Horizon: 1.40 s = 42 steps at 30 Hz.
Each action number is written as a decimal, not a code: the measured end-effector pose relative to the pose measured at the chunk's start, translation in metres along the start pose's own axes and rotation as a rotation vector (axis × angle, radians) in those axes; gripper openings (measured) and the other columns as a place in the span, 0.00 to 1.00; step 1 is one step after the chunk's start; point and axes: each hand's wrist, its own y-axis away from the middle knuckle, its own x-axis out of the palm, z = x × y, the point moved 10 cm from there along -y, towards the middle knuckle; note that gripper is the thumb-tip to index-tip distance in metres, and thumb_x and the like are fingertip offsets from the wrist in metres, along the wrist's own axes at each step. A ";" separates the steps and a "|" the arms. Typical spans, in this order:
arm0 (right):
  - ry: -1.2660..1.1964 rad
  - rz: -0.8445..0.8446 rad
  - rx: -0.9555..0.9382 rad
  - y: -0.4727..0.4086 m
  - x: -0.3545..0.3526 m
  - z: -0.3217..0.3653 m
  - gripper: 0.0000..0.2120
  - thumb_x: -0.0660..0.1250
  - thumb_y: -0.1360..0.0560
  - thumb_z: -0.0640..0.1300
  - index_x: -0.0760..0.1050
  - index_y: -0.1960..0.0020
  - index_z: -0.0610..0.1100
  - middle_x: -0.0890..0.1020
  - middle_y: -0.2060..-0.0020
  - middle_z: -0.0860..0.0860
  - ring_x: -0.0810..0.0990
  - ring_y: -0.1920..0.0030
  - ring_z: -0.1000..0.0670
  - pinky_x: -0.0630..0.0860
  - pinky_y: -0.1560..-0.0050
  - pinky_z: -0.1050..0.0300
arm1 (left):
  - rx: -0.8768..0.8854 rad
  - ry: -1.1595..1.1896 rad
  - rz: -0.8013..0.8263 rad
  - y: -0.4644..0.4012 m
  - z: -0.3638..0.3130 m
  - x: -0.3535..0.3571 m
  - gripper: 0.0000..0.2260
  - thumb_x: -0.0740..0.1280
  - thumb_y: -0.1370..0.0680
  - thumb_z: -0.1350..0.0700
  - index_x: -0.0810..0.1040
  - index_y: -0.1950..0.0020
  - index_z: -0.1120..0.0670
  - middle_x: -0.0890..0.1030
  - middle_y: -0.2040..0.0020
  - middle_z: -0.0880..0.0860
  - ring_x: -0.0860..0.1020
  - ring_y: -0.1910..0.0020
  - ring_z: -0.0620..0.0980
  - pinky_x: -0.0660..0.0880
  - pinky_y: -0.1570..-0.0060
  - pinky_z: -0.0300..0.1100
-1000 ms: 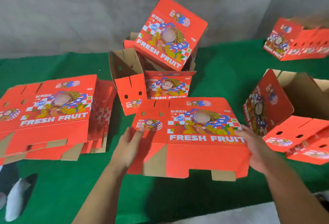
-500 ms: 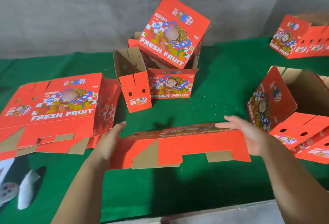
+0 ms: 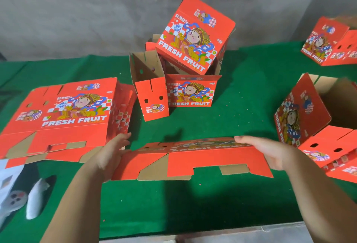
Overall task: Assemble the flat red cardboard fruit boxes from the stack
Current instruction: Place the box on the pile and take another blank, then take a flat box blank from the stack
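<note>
The left hand (image 3: 111,155) grips the left end of a flat red box blank (image 3: 193,157), fingers reaching over its far edge and palm against the end; the right hand (image 3: 270,151) grips the right end in the same way, fingers laid along the top panel. Between them the blank is held up off the green surface (image 3: 173,204), near the front edge, tilted so its printed face points mostly upward and away and its bottom flaps, red with bare brown cardboard showing, hang toward the viewer.

The blank's long axis runs left to right, straight from one hand to the other, so each hand sits at one end and neither is nearer than the other. Judging from this, the next step is to open the flattened sleeve into a tube, which would call for pushing the two ends toward each other along that axis.

The stack of flat blanks (image 3: 63,115) lies to the left, just beside the left hand. Far behind, a finished box (image 3: 195,36) sits tilted on an open box (image 3: 191,92). More open boxes (image 3: 313,119) lie at the right.
</note>
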 end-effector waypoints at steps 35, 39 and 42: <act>-0.790 0.014 -0.504 -0.026 0.062 0.067 0.31 0.57 0.22 0.72 0.89 0.53 0.51 0.88 0.52 0.43 0.88 0.56 0.44 0.84 0.60 0.51 | 0.592 -0.007 -0.012 -0.021 -0.036 0.079 0.26 0.59 0.22 0.26 0.72 0.27 0.33 0.86 0.45 0.47 0.83 0.56 0.50 0.82 0.59 0.50; -0.771 -0.081 -0.482 -0.029 0.047 0.072 0.29 0.68 0.29 0.72 0.86 0.46 0.49 0.88 0.49 0.43 0.88 0.54 0.43 0.85 0.57 0.50 | 0.597 -0.069 -0.021 -0.011 -0.036 0.075 0.33 0.70 0.27 0.28 0.60 0.25 0.24 0.69 0.22 0.44 0.82 0.38 0.55 0.82 0.44 0.54; -0.599 -0.220 -0.505 -0.031 0.036 0.072 0.31 0.68 0.28 0.72 0.80 0.35 0.53 0.86 0.40 0.47 0.86 0.43 0.44 0.81 0.38 0.41 | 0.693 -0.177 -0.153 -0.002 -0.040 0.078 0.37 0.66 0.26 0.30 0.54 0.20 0.30 0.62 0.21 0.42 0.67 0.22 0.51 0.67 0.25 0.59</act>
